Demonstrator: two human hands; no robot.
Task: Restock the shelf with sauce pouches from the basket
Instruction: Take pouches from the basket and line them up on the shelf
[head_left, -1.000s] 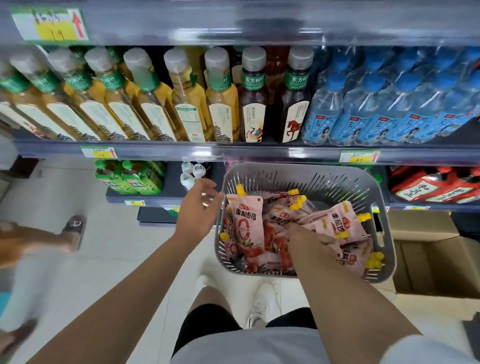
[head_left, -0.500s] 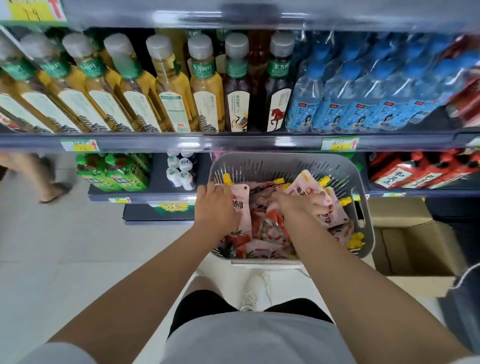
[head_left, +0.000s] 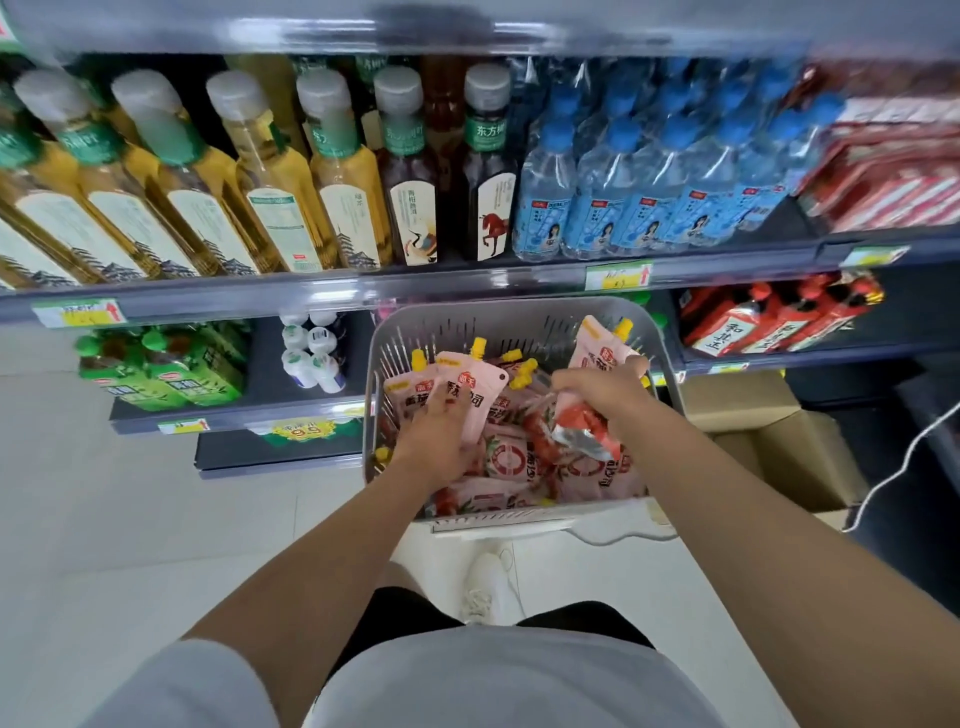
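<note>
Both of your hands are down in the grey basket (head_left: 519, 312), which stands in front of the lower shelves, heaped with pink, yellow-capped sauce pouches (head_left: 511, 457). Your left hand (head_left: 441, 441) curls its fingers over two upright pouches (head_left: 467, 379) at the basket's left side. Your right hand (head_left: 602, 395) grips a raised pouch (head_left: 595, 345) round its middle, the red bottom end crumpled below your palm.

The step in hand looks like gathering a load to carry to the shelf (head_left: 363, 291). To do it well, square the pouches in each hand so the caps point one way and the printed fronts face out. Take only as many as your fingers can close round, because the slick film will probably slide if the stack is loose. Lift straight up over the rim so no cap snags in the slotted wall.

Tea bottles (head_left: 270, 208) and water bottles (head_left: 644, 208) fill the shelf above to its front edge, and no gap for pouches shows here, so find the slot before you lift.
</note>
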